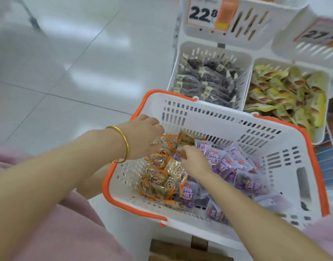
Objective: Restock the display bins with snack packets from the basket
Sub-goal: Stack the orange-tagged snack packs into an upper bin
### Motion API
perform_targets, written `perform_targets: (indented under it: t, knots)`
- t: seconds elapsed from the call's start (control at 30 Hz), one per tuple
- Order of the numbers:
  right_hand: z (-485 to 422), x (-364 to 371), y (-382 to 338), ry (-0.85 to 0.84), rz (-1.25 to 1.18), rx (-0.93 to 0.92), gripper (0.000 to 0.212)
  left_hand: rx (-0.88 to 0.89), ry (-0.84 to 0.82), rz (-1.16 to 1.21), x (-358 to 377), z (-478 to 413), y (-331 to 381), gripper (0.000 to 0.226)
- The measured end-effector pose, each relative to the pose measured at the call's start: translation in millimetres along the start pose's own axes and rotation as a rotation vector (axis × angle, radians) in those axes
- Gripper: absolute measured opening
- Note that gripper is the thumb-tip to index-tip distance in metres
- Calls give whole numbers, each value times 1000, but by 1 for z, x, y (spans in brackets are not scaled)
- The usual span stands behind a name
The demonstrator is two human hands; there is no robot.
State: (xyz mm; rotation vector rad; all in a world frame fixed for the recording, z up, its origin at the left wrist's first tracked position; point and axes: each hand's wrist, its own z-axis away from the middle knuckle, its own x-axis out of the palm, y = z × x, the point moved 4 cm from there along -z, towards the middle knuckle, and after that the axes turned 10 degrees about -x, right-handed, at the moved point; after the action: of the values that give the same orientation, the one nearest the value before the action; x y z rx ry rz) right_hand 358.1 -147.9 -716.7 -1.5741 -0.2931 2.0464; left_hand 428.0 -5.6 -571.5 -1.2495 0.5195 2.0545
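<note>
Head view: a white basket (286, 147) with orange rim handles sits in front of the person, tilted a little, its near edge low in the frame. Inside it lie two sorts of snack packets: orange-trimmed packets (162, 178) heaped on the left side and purple packets (235, 166) spread across the middle and right.

Both hands are down in the basket. The left hand (143, 136), with a gold bangle (122, 144) on the wrist, rests on the top of the orange-trimmed heap; its fingers are curled into the packets, but whether its grip has closed on one cannot be told. The right hand (194, 159) reaches in beside it, fingers pinched closed on the edge of a packet where the two sorts meet; which sort it is stays unclear.

Beyond the basket stand white display bins. The left bin (244, 59) holds dark packets (209, 80), the right bin (324, 76) yellow packets (286, 89). Above them hangs a price tag (205, 14) reading 22.8, and another tag (318, 32) is at the right edge. Pale floor tiles (67, 53) fill the left.
</note>
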Motion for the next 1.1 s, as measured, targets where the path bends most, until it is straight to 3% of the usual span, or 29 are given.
perform_targets:
  t: [0.13,0.23,0.4,0.5,0.57,0.6,0.67,0.8,0.97,1.1]
  knots:
    - [-28,21,1,75,364,-90,41,41,-15,-28,21,-1,-5,51]
    - [-48,34,17,-1,458,7,54,70,-39,-87,32,4,-8,52]
    - [-54,24,17,-37,557,-29,20,86,8,-88,28,4,-10,50]
    - [-38,0,8,287,383,-89,10,102,41,-86,25,1,-7,48]
    - [-20,-6,9,477,87,-89,23,105,41,-97,24,-2,-5,47]
    - [-13,-2,12,474,-108,-58,30,104,35,-100,22,-4,-4,47]
    - [-9,19,20,301,-321,30,40,100,20,-81,19,-5,-1,46]
    - [-10,59,30,-95,-36,68,41,107,21,-33,13,-6,7,46]
    - [-8,60,25,-202,-92,43,39,103,-11,6,6,-9,16,47]
    - [8,20,23,-140,-305,52,32,48,-34,113,-6,-15,20,43]
